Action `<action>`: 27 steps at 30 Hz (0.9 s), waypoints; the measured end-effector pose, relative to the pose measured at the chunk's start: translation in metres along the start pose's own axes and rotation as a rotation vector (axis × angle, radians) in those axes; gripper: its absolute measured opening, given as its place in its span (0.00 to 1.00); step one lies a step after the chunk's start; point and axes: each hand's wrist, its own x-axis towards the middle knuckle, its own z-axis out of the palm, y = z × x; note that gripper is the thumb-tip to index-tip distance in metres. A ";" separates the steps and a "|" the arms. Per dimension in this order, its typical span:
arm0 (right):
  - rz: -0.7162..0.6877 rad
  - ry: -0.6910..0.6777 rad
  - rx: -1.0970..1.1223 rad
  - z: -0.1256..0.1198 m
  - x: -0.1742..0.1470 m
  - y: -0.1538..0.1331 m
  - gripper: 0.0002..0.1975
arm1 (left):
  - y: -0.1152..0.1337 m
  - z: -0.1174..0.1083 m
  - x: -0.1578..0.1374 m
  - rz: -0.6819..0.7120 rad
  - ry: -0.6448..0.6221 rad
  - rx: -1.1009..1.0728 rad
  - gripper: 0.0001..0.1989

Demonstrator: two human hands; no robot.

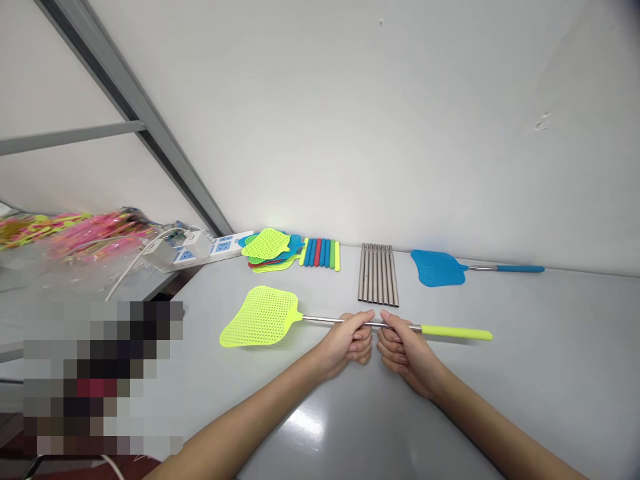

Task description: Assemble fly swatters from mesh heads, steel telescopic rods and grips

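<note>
A yellow-green fly swatter (265, 319) with a metal telescopic rod and a yellow-green grip lies level across the front of my view, its head to the left. My left hand (349, 343) is closed around the thin part of the rod. Close beside it, my right hand (407, 350) is closed on the rod near the grip (457, 332). Both thumbs lie along the top of the rod, almost meeting. Behind my hands is a row of metal tubes (379, 275). To their right rests a blue fly swatter (439, 268) with its rod and handle attached.
Stacked swatter heads (267, 244) lie at the back left beside a row of coloured handle sleeves (319, 253). A white power strip (220, 247) with plugs sits at the grey table's (565, 373) left edge. Bagged colourful parts (100, 233) are farther left. A wall (390, 133) stands behind.
</note>
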 end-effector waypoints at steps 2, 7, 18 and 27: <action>0.013 -0.009 0.005 0.000 -0.001 -0.001 0.22 | 0.001 0.000 0.000 -0.016 0.001 0.000 0.22; 0.022 -0.019 0.017 -0.001 -0.002 -0.003 0.22 | 0.002 0.000 0.001 -0.055 0.019 0.004 0.23; 0.021 -0.027 0.016 -0.001 -0.001 -0.002 0.21 | 0.003 0.001 0.002 -0.056 0.028 0.003 0.23; 0.025 -0.053 0.016 -0.002 0.000 -0.003 0.22 | 0.001 -0.001 0.004 -0.039 0.017 0.009 0.22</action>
